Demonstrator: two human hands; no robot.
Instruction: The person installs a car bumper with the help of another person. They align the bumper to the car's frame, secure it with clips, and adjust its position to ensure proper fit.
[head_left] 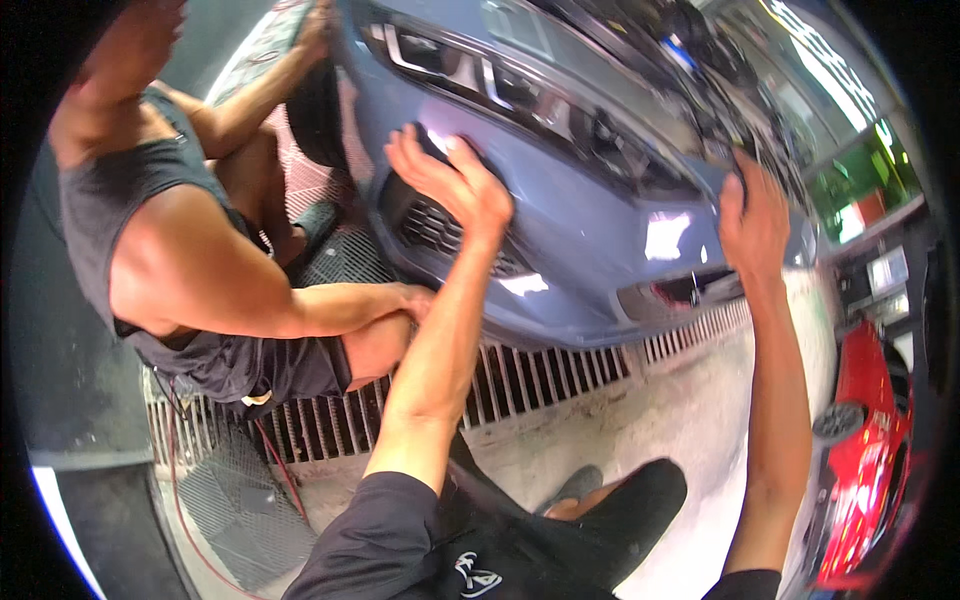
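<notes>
A blue-grey car front bumper point(590, 230) fills the middle of the view, with its grille point(440, 232) and headlight point(440, 60) showing. My left hand point(455, 180) lies flat on the bumper just above the grille, fingers spread. My right hand point(752, 215) presses against the bumper's far side near its upper edge, fingers apart. Neither hand holds a tool. A second person in a dark sleeveless shirt point(120, 180) crouches at the left, one hand point(318, 25) up by the wheel arch and the other point(415, 300) under the bumper's lower edge.
A metal drain grating point(540, 380) runs across the concrete floor below the bumper. A red cable point(275, 470) trails over the grating. A red car point(870, 440) stands at the right. My dark shoe point(640, 500) is on the floor.
</notes>
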